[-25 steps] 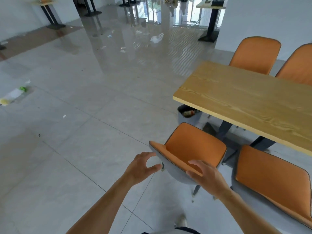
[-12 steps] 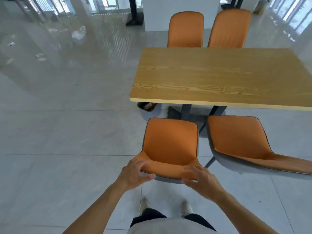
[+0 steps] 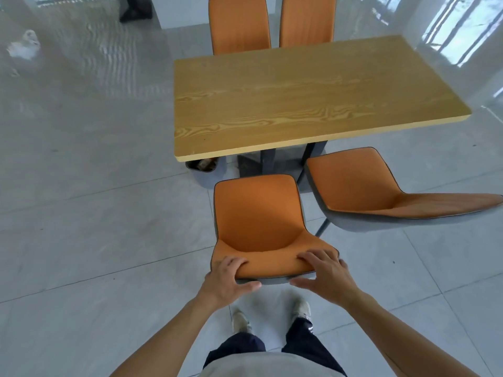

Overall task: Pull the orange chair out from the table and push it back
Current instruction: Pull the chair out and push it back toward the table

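the orange chair (image 3: pixel 258 213) stands on the grey tiled floor (image 3: pixel 95 240) on the near side of the wooden table (image 3: pixel 313 96), its seat fully clear of the table's near edge and facing it, its backrest toward the person. the left hand (image 3: pixel 227 278) is clamped on the left end of the backrest's top edge, fingers (image 3: pixel 231 263) curled over onto the orange padding and the thumb (image 3: pixel 249 286) pressed against the grey shell behind. the right hand (image 3: pixel 325 276) grips the right end of the same edge, fingers spread flat over the padding and the thumb tucked against the shell at the back. the person's two shoes (image 3: pixel 272 317) show on the floor directly behind the chair, away from the table.

a second orange chair (image 3: pixel 359 191) sits just to the right of the held one, also on the table's near side, angled with its backrest pointing off to the right, its front edge close under the table's edge. two more orange chairs (image 3: pixel 272 23) stand side by side at the table's far side, backs upright. a small dark bin (image 3: pixel 202 165) peeks out under the table's near left corner. the table's dark legs (image 3: pixel 272 161) show beneath the near edge.
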